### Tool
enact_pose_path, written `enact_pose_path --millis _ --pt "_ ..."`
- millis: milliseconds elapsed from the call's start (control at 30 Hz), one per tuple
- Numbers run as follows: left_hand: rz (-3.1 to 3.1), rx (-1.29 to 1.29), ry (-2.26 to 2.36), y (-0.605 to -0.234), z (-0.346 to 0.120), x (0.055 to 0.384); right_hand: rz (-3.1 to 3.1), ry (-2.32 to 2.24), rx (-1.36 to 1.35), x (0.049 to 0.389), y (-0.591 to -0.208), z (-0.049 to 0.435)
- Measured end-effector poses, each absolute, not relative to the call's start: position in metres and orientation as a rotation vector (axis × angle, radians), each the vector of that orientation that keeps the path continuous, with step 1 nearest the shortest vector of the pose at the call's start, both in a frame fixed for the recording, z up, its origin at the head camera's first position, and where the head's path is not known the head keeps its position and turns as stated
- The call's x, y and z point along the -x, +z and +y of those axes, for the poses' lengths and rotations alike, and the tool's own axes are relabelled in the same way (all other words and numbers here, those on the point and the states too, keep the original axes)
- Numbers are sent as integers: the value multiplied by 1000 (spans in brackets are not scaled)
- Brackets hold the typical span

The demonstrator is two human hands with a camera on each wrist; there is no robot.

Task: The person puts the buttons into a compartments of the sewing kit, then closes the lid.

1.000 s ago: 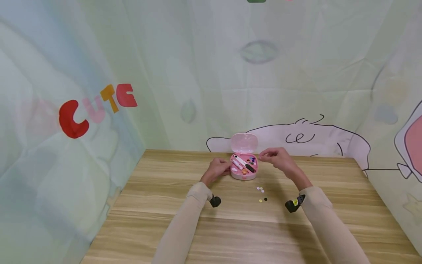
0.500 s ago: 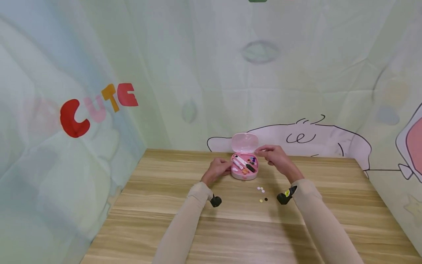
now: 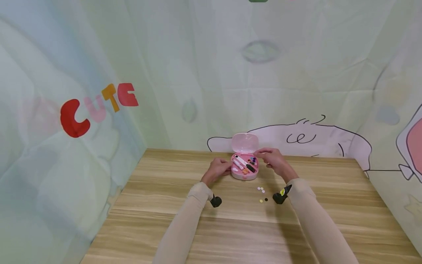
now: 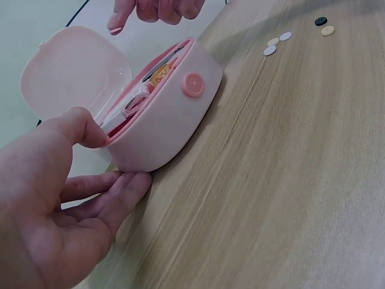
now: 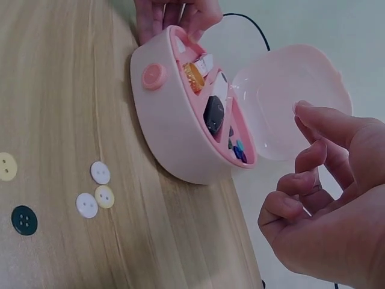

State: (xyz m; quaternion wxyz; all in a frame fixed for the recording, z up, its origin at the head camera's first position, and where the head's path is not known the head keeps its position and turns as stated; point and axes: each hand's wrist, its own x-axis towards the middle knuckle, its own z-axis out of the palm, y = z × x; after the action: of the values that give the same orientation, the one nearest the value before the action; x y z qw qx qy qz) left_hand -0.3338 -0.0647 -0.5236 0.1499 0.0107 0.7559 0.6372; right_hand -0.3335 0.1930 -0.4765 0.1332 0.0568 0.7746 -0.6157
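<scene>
A pink sewing box (image 3: 244, 175) stands lid-up near the table's back edge. Its compartments hold a black-and-white tool (image 5: 215, 113), an orange item (image 5: 194, 77) and several small coloured buttons (image 5: 239, 152). My left hand (image 4: 60, 198) grips the box's left side, thumb over the rim and fingers low against the outer wall. At the box's back right corner, beside the raised lid (image 5: 289, 90), my right hand (image 5: 337, 186) hovers with thumb and index tips together and the other fingers curled. Whether something thin sits between those tips I cannot tell.
On the wooden table (image 3: 237, 234), in front of the box and to its right, lie three pale buttons (image 5: 86, 205), a dark button (image 5: 24, 220) and a yellow button (image 5: 7, 167). A printed curtain (image 3: 211, 73) rises just behind the table.
My right hand has moved left, from beside the box to its back right corner near the lid. The left hand, the box and the loose buttons have stayed put.
</scene>
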Motion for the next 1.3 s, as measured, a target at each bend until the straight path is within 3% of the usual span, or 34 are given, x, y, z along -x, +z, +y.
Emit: enact_pose_path --millis 567,1300 --pt "2168 -27 1828 -524 -64 333 2402 -1586 -53 319 -492 215" --pt "2186 -46 1822 -525 -64 334 2621 -1372 161 265 -501 233"
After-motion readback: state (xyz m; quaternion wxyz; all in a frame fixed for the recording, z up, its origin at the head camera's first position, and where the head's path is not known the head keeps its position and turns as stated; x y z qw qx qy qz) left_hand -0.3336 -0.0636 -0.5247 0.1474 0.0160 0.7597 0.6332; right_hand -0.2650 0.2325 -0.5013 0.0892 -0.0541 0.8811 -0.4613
